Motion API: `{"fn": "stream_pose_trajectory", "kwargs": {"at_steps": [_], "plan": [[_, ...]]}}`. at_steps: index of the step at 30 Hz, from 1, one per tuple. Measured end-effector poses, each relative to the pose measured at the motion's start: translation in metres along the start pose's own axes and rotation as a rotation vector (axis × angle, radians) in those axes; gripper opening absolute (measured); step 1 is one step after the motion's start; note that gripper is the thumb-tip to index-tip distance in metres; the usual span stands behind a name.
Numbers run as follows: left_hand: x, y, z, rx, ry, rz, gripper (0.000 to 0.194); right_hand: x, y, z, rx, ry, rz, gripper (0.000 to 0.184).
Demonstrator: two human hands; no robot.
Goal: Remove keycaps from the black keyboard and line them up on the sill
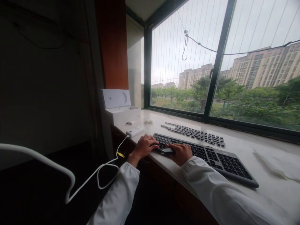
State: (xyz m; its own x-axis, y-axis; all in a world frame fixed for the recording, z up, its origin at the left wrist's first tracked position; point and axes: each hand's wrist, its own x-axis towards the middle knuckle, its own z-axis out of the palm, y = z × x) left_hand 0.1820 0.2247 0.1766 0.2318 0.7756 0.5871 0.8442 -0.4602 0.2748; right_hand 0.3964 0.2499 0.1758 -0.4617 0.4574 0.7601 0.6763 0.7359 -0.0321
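A dark keyboard [211, 157] lies slantwise on the pale windowsill counter [243, 145]. My left hand [144, 147] rests curled on the keyboard's left end, fingers bent onto the keys. My right hand [180, 153] sits beside it, closed round a small dark tool [167, 151] whose tip points left toward the keys. Behind the keyboard, rows of loose black keycaps [194, 133] are laid out on the counter. Both arms wear white sleeves.
An open white box [120, 107] stands at the counter's left end, with a white power bank [135, 131] and its white cable [93, 175] hanging off the edge. A crumpled clear bag [276, 162] lies at right. A barred window [217, 59] runs behind.
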Motion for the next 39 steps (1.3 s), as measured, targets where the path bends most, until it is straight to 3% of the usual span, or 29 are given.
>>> {"fn": "stream_pose_trajectory", "kwargs": {"at_steps": [4,7,9,11,13,15,19,22,27,39], "plan": [[-0.001,-0.015,0.012,-0.172,0.038,0.03,0.023,0.007,0.005,-0.001,0.019,0.09,0.166,0.025],[-0.002,-0.022,0.016,-0.275,0.05,0.013,0.023,0.025,0.006,-0.001,0.156,0.209,0.355,0.04],[-0.002,-0.024,0.016,-0.316,0.029,0.006,0.023,0.042,0.002,0.002,0.359,0.314,0.569,0.047],[-0.002,-0.025,0.014,-0.348,0.002,0.0,0.022,0.061,-0.007,0.009,0.713,0.379,0.786,0.046],[-0.001,-0.025,0.012,-0.373,-0.027,-0.004,0.021,0.078,-0.017,0.019,1.109,0.426,0.928,0.042],[0.0,-0.025,0.01,-0.391,-0.051,-0.001,0.021,0.091,-0.026,0.03,1.325,0.518,1.011,0.037],[0.002,-0.027,0.009,-0.409,-0.069,0.016,0.022,0.097,-0.033,0.057,1.425,0.656,1.153,0.031],[0.003,-0.029,0.011,-0.432,-0.07,0.036,0.023,0.09,-0.032,0.074,1.377,0.637,1.243,0.028],[0.003,-0.03,0.011,-0.451,-0.07,0.055,0.024,0.083,-0.029,0.087,1.234,0.542,1.225,0.026],[0.003,-0.027,0.01,-0.488,-0.083,0.028,0.025,0.08,-0.025,0.093,1.11,0.498,1.061,0.038]]}}
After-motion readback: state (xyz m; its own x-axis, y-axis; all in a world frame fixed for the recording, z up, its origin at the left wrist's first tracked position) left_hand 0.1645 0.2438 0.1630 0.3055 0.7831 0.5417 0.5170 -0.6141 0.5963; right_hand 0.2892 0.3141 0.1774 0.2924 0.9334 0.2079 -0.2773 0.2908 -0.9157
